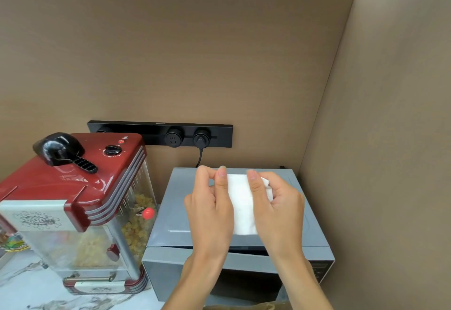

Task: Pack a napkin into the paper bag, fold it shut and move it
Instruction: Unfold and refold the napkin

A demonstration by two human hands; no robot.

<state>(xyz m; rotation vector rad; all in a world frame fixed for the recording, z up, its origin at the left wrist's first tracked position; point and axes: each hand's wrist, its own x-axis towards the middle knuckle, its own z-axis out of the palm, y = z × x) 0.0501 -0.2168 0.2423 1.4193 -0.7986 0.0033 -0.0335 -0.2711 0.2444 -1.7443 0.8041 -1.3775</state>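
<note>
Gripping the napkin (242,208), both hands (212,208) (275,208) were closed on it; bagging, folding and moving seemingly remained undone.

Two hands hide the side edges of a white folded paper napkin (241,208) above a grey metal microwave oven (175,212), whose lower front is cut off; left of it, a red popcorn machine (73,187) runs out of frame.
</note>
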